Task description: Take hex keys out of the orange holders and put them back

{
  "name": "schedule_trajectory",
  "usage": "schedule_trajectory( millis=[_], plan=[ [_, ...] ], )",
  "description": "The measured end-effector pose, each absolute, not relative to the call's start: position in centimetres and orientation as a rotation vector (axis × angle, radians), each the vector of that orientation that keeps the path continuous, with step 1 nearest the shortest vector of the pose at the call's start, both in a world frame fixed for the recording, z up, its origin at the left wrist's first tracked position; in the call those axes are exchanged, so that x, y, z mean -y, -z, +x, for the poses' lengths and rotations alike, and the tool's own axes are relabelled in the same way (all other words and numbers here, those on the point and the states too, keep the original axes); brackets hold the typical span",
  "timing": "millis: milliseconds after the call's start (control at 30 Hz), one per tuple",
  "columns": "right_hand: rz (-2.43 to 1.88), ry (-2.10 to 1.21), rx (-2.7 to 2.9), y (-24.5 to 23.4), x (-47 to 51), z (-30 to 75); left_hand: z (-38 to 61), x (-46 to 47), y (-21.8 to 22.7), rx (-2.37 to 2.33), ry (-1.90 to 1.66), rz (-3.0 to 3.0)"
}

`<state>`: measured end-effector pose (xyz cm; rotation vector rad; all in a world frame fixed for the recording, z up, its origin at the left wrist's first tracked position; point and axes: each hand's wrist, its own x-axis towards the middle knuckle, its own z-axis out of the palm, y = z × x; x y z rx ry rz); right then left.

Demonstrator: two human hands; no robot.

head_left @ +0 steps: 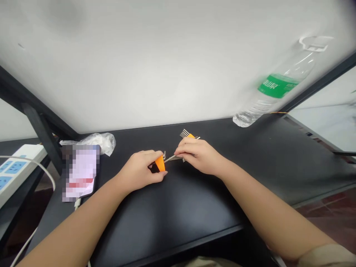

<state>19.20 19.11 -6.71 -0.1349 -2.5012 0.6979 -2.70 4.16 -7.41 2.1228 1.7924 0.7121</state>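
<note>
My left hand is closed around an orange holder with metal hex keys sticking out of it. My right hand is closed on the long ends of the hex keys, and a second orange holder with a row of key tips shows above its fingers. Both hands rest low over the black tabletop, almost touching each other.
A phone lies at the left with a crumpled plastic bag behind it. A white power strip and its cable sit far left. A clear water bottle with a green label stands at the back right against the white wall.
</note>
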Motion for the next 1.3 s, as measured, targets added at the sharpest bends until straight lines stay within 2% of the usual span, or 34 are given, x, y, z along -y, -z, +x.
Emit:
schedule_trajectory(
  millis=[333,767,933,1100,1200,1300],
  plan=[
    [-0.227,-0.800,2.490,6.8,-19.1,19.2,-2.5,-4.2,7.5,-1.782,-0.745,2.151],
    [-0.070,-0.633,2.495,7.2,-17.9,18.9,-2.2,-4.2,7.6,-1.796,-0.778,2.090],
    [-0.055,-0.832,2.538,7.7,-16.4,18.1,-1.9,-4.2,7.5,-1.742,-0.776,2.124],
    [-0.082,-0.867,2.527,7.7,-16.3,18.0,-2.0,-4.2,7.5,-1.732,-0.760,2.112],
    [-0.103,-0.809,2.578,7.2,-17.0,18.4,-2.0,-4.2,7.6,-1.738,-0.764,2.109],
    [-0.306,-0.640,2.675,7.0,-18.5,19.0,-2.2,-4.2,7.9,-1.792,-0.744,2.119]
  ],
)
